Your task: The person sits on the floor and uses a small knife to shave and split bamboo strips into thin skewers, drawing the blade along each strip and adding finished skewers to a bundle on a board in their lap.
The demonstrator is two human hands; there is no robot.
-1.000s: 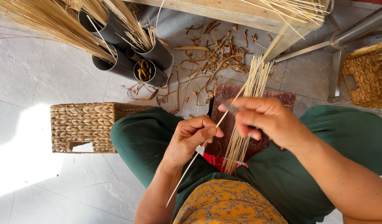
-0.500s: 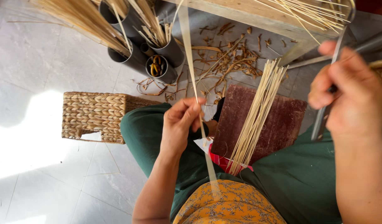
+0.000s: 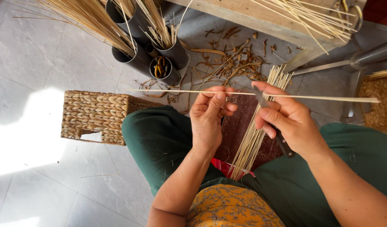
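While the thin cane strip (image 3: 252, 94) lies crosswise above our lap | left hand (image 3: 210, 115) pinches its middle | right hand (image 3: 286, 120) grips a dark knife (image 3: 282, 143), touching it alongside | longer end runs rightward.

Woven basket (image 3: 96, 115) left, dark tubes (image 3: 168, 59) ahead.

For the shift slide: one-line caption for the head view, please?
Left hand and right hand hold a thin pale strip level above a bundle of sticks on the lap.
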